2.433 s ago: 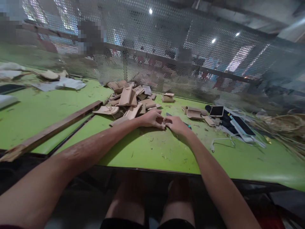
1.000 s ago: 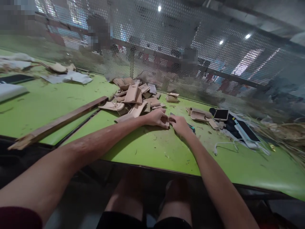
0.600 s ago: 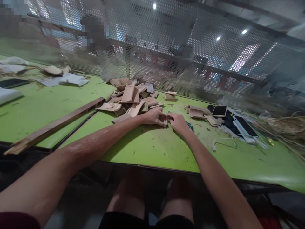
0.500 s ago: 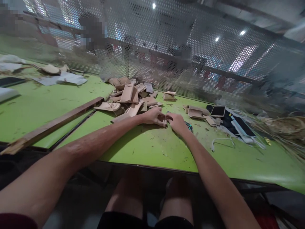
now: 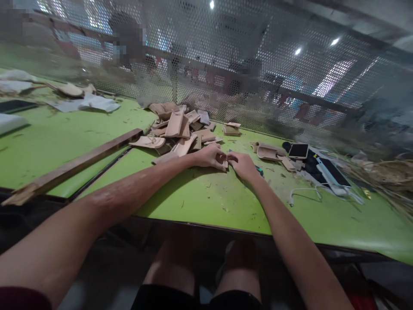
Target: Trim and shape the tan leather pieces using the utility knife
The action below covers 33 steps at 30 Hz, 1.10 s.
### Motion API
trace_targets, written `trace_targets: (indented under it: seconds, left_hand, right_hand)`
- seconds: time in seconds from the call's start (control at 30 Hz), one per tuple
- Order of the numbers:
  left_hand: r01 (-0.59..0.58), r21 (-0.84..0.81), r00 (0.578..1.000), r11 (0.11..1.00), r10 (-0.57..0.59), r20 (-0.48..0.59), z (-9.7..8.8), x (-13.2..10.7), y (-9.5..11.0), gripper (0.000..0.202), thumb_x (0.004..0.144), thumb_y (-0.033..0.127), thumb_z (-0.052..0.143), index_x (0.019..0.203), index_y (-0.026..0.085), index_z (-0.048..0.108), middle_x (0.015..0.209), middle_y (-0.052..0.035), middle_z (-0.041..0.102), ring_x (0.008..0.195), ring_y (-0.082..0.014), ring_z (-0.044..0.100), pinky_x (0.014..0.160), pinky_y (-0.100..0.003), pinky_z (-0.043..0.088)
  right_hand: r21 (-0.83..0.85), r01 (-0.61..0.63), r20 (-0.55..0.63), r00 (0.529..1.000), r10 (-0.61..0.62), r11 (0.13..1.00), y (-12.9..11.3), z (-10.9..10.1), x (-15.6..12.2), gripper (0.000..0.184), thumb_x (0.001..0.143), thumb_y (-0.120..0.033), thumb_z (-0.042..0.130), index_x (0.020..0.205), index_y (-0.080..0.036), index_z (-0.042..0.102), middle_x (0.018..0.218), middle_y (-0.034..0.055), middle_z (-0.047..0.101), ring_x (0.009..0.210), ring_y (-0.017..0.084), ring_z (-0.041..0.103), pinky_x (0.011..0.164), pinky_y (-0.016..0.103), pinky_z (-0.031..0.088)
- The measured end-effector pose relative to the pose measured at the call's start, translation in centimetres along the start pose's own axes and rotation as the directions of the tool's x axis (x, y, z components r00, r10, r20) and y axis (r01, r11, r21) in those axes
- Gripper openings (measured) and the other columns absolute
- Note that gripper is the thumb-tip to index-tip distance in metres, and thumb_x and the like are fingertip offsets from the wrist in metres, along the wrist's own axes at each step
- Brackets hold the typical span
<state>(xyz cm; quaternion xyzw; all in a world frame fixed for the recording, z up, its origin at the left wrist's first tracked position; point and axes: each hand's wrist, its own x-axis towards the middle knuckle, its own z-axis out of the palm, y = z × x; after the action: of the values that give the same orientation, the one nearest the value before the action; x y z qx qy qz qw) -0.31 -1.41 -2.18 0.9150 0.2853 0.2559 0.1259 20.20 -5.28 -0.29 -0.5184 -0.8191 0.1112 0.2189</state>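
Both of my arms reach out over a green table (image 5: 206, 202). My left hand (image 5: 209, 156) and my right hand (image 5: 242, 165) meet fingertip to fingertip on the table top, fingers curled and pinched around a small tan piece (image 5: 224, 163) that is mostly hidden between them. A heap of tan leather-like pieces (image 5: 179, 129) lies just behind my left hand. Under my right hand a dark, teal-handled tool (image 5: 259, 171) shows partly.
A long wooden strip (image 5: 74, 164) lies along the table seam at left. Two more tan pieces (image 5: 270, 151) and a small stack (image 5: 231, 128) sit further back. Phones (image 5: 298, 150) and a white cable (image 5: 303, 193) lie at right, dry straw (image 5: 383, 176) beyond. A perforated metal screen (image 5: 226, 64) backs the table.
My hands stay together at the same spot, with small finger movements on the tan piece. The view has shifted slightly as my head moved.
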Motion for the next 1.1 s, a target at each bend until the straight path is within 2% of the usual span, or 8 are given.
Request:
trace_targets:
  seconds: [0.17,0.4,0.47,0.63,0.83,0.9,0.97,1.1]
  left_hand:
    - [0.004,0.026,1.000,1.000,-0.004,-0.016,0.1,-0.2,0.1,0.052,0.074,0.064,0.076,0.096,0.017,0.078,0.080,-0.0047,0.050,0.076,-0.0201,0.046,0.066,-0.030,0.029]
    - [0.045,-0.012,0.999,0.999,-0.045,0.028,-0.2,0.1,0.4,0.047,0.071,0.058,0.080,0.091,0.016,0.077,0.075,-0.0039,0.053,0.075,-0.0202,0.046,0.067,-0.030,0.030]
    - [0.042,-0.012,0.999,0.999,-0.042,0.026,-0.2,0.1,0.4,0.046,0.072,0.058,0.080,0.089,0.016,0.077,0.074,-0.0039,0.053,0.075,-0.0199,0.046,0.067,-0.030,0.030]
    - [0.036,0.009,0.999,0.999,-0.036,0.007,-0.2,-0.2,0.5,0.050,0.075,0.063,0.076,0.095,0.018,0.078,0.079,-0.0041,0.048,0.073,-0.0191,0.044,0.064,-0.029,0.028]
    - [0.036,0.005,0.999,0.999,-0.036,0.020,-0.1,-0.1,0.4,0.047,0.076,0.061,0.075,0.087,0.015,0.076,0.079,-0.0046,0.048,0.074,-0.0193,0.046,0.065,-0.030,0.029]
    - [0.045,0.015,0.999,0.999,-0.046,0.017,0.0,0.0,0.3,0.048,0.075,0.061,0.076,0.083,0.014,0.074,0.080,-0.0046,0.048,0.074,-0.0188,0.045,0.066,-0.030,0.029]
    - [0.050,0.030,0.999,0.998,-0.051,0.015,0.0,0.0,0.3,0.048,0.075,0.062,0.076,0.084,0.014,0.074,0.080,-0.0044,0.047,0.075,-0.0193,0.045,0.065,-0.030,0.028]
    - [0.052,0.044,0.998,0.998,-0.053,0.022,-0.1,-0.1,0.5,0.050,0.075,0.064,0.075,0.093,0.017,0.077,0.081,-0.0043,0.046,0.076,-0.0199,0.045,0.065,-0.029,0.026]
  right_hand:
    - [0.145,-0.011,0.254,0.967,-0.027,0.989,-0.6,-1.5,-0.2,0.016,0.076,-0.016,0.061,0.085,-0.018,0.075,0.088,0.0046,0.076,0.082,0.020,0.065,0.079,0.030,0.047]
    - [-0.096,-0.046,-0.017,0.999,0.045,0.994,-0.5,-0.1,-0.2,0.026,0.086,-0.019,0.056,0.101,-0.023,0.077,0.102,0.0083,0.078,0.092,0.024,0.066,0.083,0.034,0.045]
    - [-0.073,-0.033,0.008,0.999,0.034,0.997,-0.7,-0.2,-0.2,0.026,0.085,-0.017,0.056,0.099,-0.022,0.077,0.101,0.0082,0.078,0.092,0.024,0.066,0.083,0.033,0.045]
    - [0.151,-0.035,0.221,0.975,0.000,0.988,-1.1,-1.4,-0.3,0.017,0.075,-0.015,0.062,0.085,-0.018,0.076,0.090,0.0056,0.076,0.085,0.022,0.066,0.080,0.030,0.048]
    - [0.042,-0.067,-0.058,0.996,0.070,0.997,0.5,0.4,0.1,0.024,0.079,-0.017,0.060,0.093,-0.022,0.078,0.091,0.0059,0.078,0.087,0.024,0.067,0.084,0.034,0.048]
    - [0.036,-0.054,-0.087,0.995,0.057,0.998,0.9,0.8,0.3,0.024,0.080,-0.018,0.060,0.095,-0.023,0.078,0.093,0.0060,0.078,0.087,0.023,0.067,0.085,0.035,0.048]
    - [0.090,-0.026,-0.053,0.998,0.031,0.996,0.8,0.7,0.3,0.022,0.080,-0.017,0.059,0.092,-0.022,0.077,0.093,0.0061,0.077,0.088,0.023,0.067,0.086,0.034,0.047]
    - [0.229,-0.017,0.122,0.992,-0.011,0.973,0.0,-0.7,0.0,0.017,0.074,-0.018,0.061,0.083,-0.018,0.075,0.084,0.0049,0.074,0.083,0.021,0.064,0.082,0.033,0.045]
